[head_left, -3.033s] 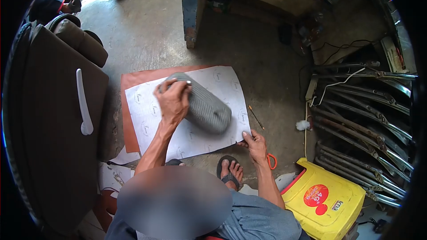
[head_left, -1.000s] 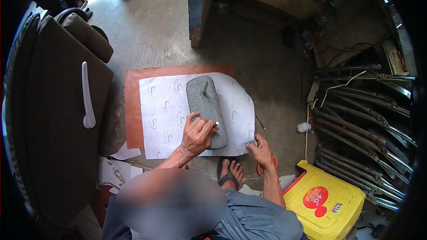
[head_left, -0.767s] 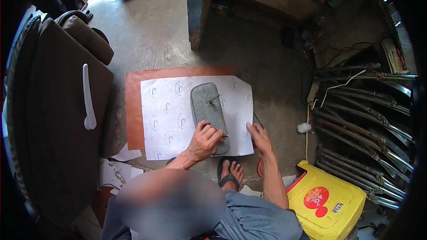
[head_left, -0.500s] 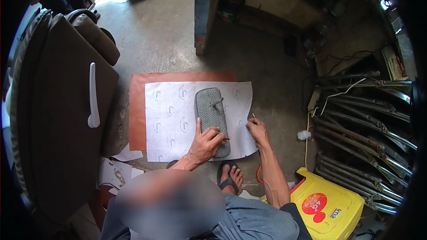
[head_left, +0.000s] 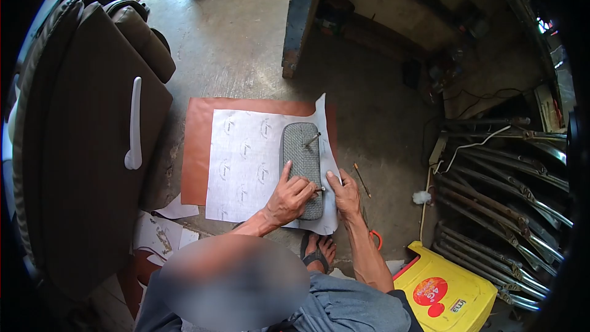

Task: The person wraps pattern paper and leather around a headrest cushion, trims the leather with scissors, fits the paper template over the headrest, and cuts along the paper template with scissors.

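A long grey woven-covered pad [head_left: 301, 166] with rounded ends and two upright bolts lies on a white printed sheet [head_left: 239, 160]. My left hand [head_left: 291, 198] presses on the pad's lower half, its fingers curled at the lower bolt [head_left: 321, 189] and one digit stretched along the pad's left edge. My right hand [head_left: 346, 197] pinches the sheet's right edge, thumb on top, and holds it raised against the pad's right side. Beneath the sheet is a larger reddish-brown sheet [head_left: 195, 141], flat on the floor.
A pencil [head_left: 362, 181] and an orange scissor handle [head_left: 377, 241] lie to the right. A yellow plastic stool [head_left: 455, 283] stands lower right, below stacked metal tubes [head_left: 504, 209]. A large brown upholstered piece [head_left: 92, 147] fills the left. A blue post [head_left: 300, 18] stands ahead.
My right hand has moved left and now holds the sheet's right edge, which has come up off the floor toward the pad. The pencil now lies apart from that hand. My left hand stays on the pad.
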{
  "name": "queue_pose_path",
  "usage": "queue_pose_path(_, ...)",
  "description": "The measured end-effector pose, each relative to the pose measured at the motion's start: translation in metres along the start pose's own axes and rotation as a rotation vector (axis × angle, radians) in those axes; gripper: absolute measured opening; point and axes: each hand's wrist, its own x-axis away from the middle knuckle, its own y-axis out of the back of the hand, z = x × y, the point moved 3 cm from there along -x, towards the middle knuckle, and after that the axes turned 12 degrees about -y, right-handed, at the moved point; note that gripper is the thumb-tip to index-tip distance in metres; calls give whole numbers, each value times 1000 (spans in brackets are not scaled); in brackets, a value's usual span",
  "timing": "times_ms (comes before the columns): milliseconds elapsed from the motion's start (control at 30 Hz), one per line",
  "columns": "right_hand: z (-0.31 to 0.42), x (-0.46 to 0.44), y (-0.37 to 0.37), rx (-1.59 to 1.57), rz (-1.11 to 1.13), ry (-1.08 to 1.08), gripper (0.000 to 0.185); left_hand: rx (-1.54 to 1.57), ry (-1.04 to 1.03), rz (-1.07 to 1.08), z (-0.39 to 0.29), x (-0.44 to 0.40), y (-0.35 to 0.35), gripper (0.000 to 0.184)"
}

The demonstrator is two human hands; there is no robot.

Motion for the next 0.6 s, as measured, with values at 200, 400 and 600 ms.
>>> queue_pose_path(200,-7,-6,3,10,42,-74,29,11,-1,55,1,2,-8,22)
queue_pose_path(400,9,-9,8,36,-131,-47,29,-1,-13,22,-8,6,-16,18)
queue_pose_path(600,13,-12,13,99,-13,-90,36,-28,-17,11,-6,4,-18,19)
